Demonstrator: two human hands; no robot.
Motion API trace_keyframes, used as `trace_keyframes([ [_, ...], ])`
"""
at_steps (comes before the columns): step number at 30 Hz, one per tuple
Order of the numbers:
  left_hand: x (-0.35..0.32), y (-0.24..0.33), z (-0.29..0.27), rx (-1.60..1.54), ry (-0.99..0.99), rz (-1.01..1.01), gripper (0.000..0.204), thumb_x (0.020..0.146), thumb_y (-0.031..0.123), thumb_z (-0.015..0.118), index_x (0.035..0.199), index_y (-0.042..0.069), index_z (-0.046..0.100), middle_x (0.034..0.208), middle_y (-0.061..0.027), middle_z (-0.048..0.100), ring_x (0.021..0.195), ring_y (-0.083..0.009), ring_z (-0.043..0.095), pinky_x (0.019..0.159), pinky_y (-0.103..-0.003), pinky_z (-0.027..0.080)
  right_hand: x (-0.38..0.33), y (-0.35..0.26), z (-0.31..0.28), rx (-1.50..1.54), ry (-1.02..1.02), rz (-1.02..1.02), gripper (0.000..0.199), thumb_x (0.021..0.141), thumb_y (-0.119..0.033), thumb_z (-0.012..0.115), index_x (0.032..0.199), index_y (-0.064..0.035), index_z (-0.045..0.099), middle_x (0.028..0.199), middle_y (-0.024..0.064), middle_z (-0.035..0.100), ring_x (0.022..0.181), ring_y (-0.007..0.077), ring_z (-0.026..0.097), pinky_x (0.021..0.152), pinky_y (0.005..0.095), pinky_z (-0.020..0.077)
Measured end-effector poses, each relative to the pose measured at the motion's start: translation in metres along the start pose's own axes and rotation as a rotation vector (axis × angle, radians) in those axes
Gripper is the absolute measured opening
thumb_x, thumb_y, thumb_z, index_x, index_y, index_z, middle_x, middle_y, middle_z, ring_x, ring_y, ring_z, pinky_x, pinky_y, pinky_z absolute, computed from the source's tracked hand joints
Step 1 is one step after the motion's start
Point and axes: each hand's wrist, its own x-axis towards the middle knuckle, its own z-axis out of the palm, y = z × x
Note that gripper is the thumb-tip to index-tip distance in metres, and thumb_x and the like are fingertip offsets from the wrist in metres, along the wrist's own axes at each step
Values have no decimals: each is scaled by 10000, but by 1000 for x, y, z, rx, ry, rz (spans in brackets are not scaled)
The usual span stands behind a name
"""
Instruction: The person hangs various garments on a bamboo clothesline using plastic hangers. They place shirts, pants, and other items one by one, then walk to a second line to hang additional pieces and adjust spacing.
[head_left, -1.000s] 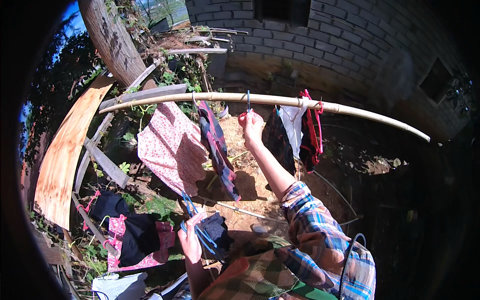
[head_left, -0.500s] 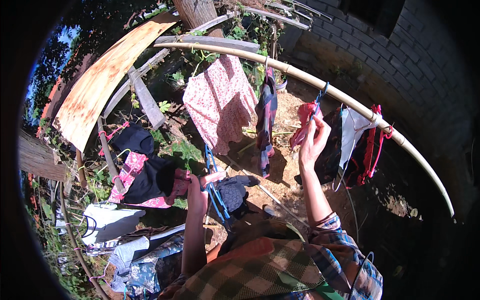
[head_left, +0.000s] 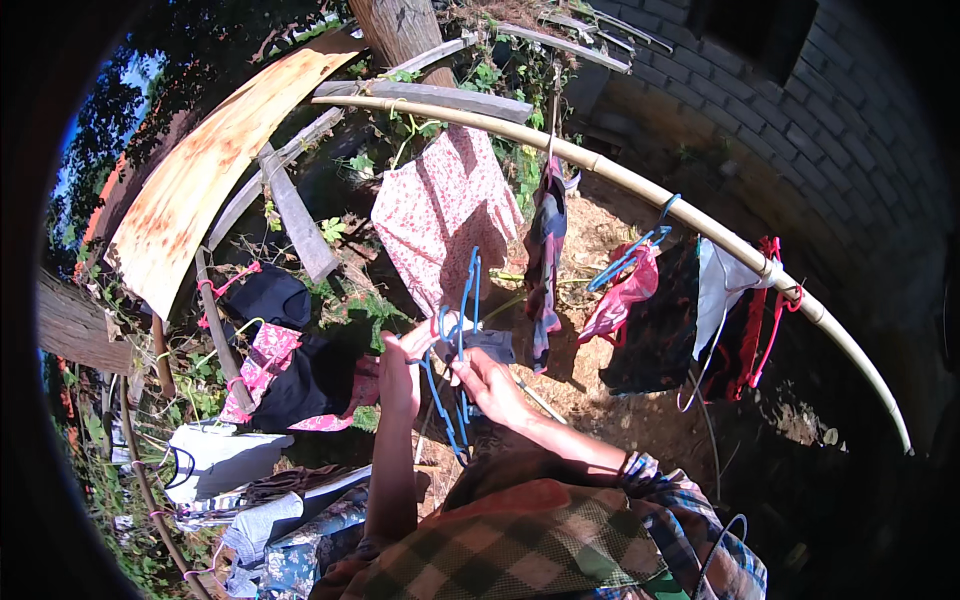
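Both hands [head_left: 445, 365] hold blue hangers [head_left: 462, 330]; bamboo pole [head_left: 640, 185] w/ laundry ahead.

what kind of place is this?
Likely a backyard drying spot: clothes hang from a bamboo pole over bare dirt, beside a brick wall. Both hands, left hand and right hand, hold blue hangers.

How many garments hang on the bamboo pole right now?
About 6: a floral cloth, a dark patterned piece, a pink one on a blue hanger, a black one, a white one, a red one; overlaps may hide more.
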Motion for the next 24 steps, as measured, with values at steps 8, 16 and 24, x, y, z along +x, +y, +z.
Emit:
trace_keyframes([
  [8,32,46,-10,67,-241,85,670,977,449,196,1054,-89,587,976,-202,644,642,-161,552,705,-292,446,181,-15,-36,124,389,-231,267,965,-290,417,880,-72,545,629,-55,487,482,24,359,437,183,277],
  [16,50,44,-50,118,-295,102,659,986,419,175,985,-60,627,898,-196,661,513,-128,483,571,-243,413,332,0,-68,84,689,-96,343,941,-275,417,788,5,544,624,84,519,590,181,503,588,337,421],
  [24,66,47,-62,191,-331,99,656,981,434,203,964,-59,635,895,-190,663,521,-125,491,549,-250,415,327,-8,-63,151,705,-88,292,916,-277,514,1043,-14,521,819,59,522,504,106,489,426,259,411],
])
